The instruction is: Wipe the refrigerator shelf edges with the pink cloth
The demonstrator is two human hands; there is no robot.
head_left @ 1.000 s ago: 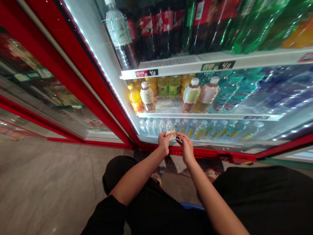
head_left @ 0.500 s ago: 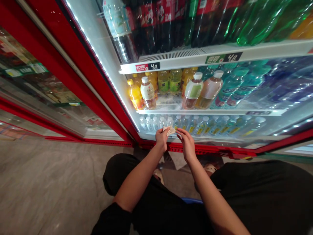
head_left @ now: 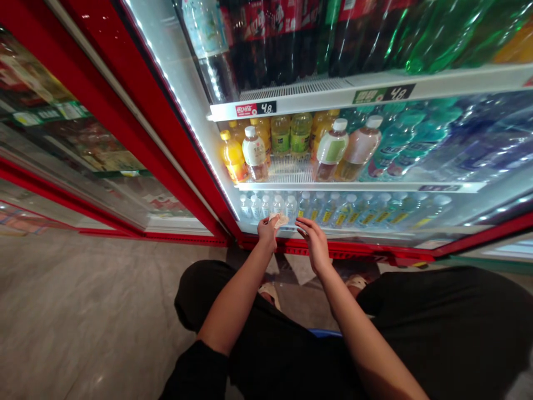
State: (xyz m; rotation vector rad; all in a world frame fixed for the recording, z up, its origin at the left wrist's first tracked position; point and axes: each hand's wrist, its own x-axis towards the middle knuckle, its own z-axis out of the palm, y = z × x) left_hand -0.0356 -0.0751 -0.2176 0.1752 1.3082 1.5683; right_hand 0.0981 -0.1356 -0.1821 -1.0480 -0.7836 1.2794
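Observation:
My left hand [head_left: 267,232] is closed on a crumpled, pale tissue-like piece [head_left: 280,220], which sticks out past its fingertips. To its right, my right hand [head_left: 315,238] is held with fingers stretched and a little apart, nothing in them. Both hands are in front of the drinks fridge, at its low front edge [head_left: 345,236]. Just behind them stand several clear water bottles [head_left: 290,205] in the bottom row. More bottles with yellow labels [head_left: 328,214] continue to the right. Whether either hand touches the fridge I cannot tell.
Above the hands a white shelf [head_left: 287,186] carries juice and tea bottles [head_left: 255,153]. Higher up, another shelf edge [head_left: 316,100] with price tags bears cola and green bottles. A red door frame [head_left: 166,144] runs down the left. My knees [head_left: 204,289] are bent either side.
My left hand has shifted left with the tissue-like piece, widening the gap between the hands. The fingers of my right hand have straightened and spread a little.

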